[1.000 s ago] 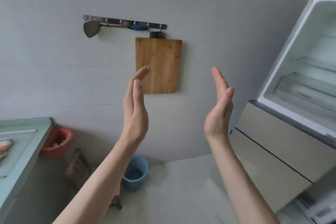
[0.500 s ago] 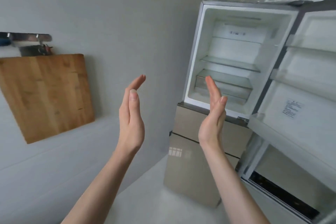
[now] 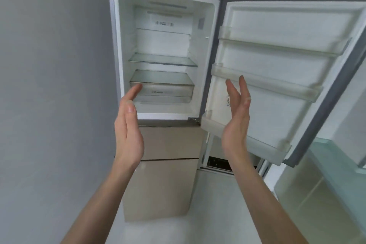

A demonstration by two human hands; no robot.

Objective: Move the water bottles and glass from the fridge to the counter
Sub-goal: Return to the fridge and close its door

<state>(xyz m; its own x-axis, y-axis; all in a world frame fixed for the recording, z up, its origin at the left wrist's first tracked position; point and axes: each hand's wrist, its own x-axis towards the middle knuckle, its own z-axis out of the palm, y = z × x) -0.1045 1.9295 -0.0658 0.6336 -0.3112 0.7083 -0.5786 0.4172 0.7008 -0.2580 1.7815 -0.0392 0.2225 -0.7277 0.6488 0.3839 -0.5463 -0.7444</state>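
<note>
The fridge (image 3: 164, 2) stands ahead with its upper door (image 3: 277, 89) swung wide to the right. Its glass shelves (image 3: 162, 59), the drawer (image 3: 161, 85) and the door racks (image 3: 265, 83) show no bottle and no glass. My left hand (image 3: 128, 125) is raised in front of the compartment's lower left corner, palm facing right, fingers straight and holding nothing. My right hand (image 3: 235, 121) is raised in front of the door's lower racks, palm facing left, also holding nothing. The two hands are about a fridge-width apart.
A plain grey wall (image 3: 53, 85) runs along the left. Below the open compartment are two closed beige drawer fronts (image 3: 168, 164). A pale green counter (image 3: 340, 164) shows at the far right, past the door's edge. Light floor (image 3: 170, 230) lies at the fridge's foot.
The view has swung right, from the wall with the cutting board to the open fridge, now centred. Both hands stay raised and empty, palms facing each other, slightly wider apart.
</note>
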